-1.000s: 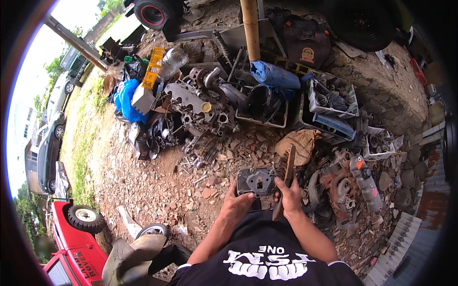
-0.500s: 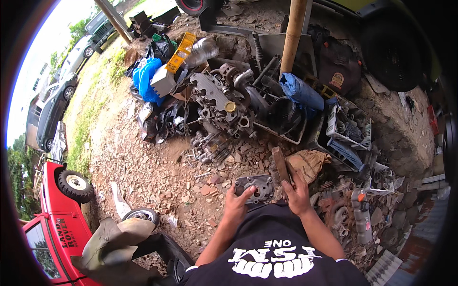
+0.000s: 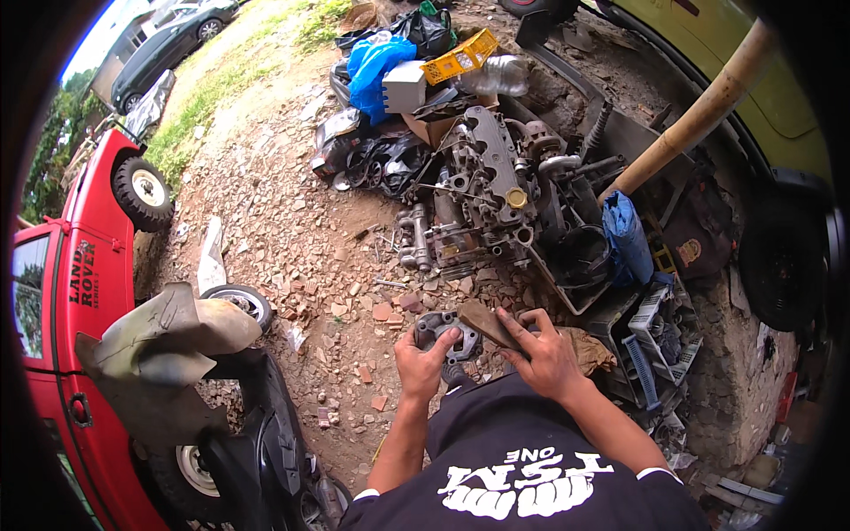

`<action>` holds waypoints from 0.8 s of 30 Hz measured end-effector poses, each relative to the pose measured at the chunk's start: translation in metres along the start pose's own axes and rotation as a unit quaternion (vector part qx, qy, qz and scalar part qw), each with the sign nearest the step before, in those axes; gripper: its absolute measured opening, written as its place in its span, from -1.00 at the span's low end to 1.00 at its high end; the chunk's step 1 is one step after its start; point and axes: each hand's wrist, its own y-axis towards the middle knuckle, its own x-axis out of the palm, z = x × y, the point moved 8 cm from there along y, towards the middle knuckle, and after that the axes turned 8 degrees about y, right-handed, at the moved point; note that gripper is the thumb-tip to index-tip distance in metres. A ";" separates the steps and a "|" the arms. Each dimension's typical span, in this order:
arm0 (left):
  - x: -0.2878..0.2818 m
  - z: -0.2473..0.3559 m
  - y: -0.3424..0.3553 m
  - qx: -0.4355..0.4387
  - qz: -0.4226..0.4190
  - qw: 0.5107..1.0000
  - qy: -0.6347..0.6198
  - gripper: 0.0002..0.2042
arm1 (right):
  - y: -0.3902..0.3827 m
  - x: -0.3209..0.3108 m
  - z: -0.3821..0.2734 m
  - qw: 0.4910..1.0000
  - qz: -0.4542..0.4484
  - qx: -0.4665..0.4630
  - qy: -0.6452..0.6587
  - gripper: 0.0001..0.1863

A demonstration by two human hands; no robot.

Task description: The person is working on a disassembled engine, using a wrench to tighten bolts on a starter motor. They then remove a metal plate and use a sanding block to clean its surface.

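Observation:
My left hand (image 3: 419, 365) is closed around the near left edge of a grey metal engine part (image 3: 466, 345), a flat casting with holes, its thumb lying on top. In my right hand (image 3: 551, 363) is a brush with a worn wooden back (image 3: 486, 325), gripped at its right end. The brush's far end reaches over the right side of the casting. Its bristles are hidden from this angle, so I cannot tell whether they touch the metal. Both hands are in front of my dark shirt, above the rubble ground.
Ahead lies a dirty engine (image 3: 490, 164) with loose metal parts. Crates (image 3: 668, 327) and a blue rolled cloth (image 3: 627, 239) are to the right, near a slanting wooden pole (image 3: 695, 111). A red vehicle (image 3: 93, 265) and a black motorcycle body (image 3: 266, 442) stand left.
The view has swung to the right. The brush has tilted from nearly upright to slanting and moved over the casting. My right fingers have shifted on it; the left hand keeps its hold.

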 end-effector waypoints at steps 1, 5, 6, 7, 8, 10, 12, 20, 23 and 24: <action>-0.003 -0.005 -0.001 0.003 0.004 1.000 0.012 -0.77 | -0.003 0.004 0.005 1.000 -0.011 -0.012 0.005 -0.33; 0.012 -0.017 -0.011 0.024 0.027 0.995 0.093 -0.73 | 0.022 0.009 0.009 0.998 -0.029 -0.042 0.030 -0.35; 0.017 -0.023 -0.016 0.000 0.005 0.993 0.119 -0.72 | 0.030 0.013 0.005 0.998 -0.037 -0.045 0.037 -0.35; 0.012 -0.028 -0.018 -0.002 0.029 0.996 0.084 -0.73 | 0.040 0.020 0.003 0.995 -0.069 -0.064 0.033 -0.34; 0.016 -0.036 -0.016 -0.002 0.038 0.998 0.050 -0.73 | 0.045 0.020 0.008 0.994 -0.070 -0.078 0.030 -0.32; 0.009 -0.047 -0.015 -0.027 0.078 0.994 0.078 -0.74 | 0.044 0.027 0.026 0.991 -0.095 -0.079 0.045 -0.33; -0.003 -0.043 -0.023 -0.035 0.123 0.989 0.070 -0.77 | 0.038 0.027 0.046 0.987 -0.125 -0.082 0.066 -0.36; -0.020 -0.030 -0.033 0.013 0.340 0.937 -0.083 -0.74 | -0.009 -0.007 0.276 0.960 -0.003 0.217 0.178 -0.38; 0.015 -0.098 -0.057 -0.079 0.355 0.927 -0.090 -0.71 | -0.021 0.027 0.342 0.758 0.053 0.447 0.472 -0.35; 0.024 -0.136 -0.081 -0.118 0.380 0.911 -0.107 -0.70 | -0.021 0.047 0.357 0.719 0.079 0.479 0.498 -0.48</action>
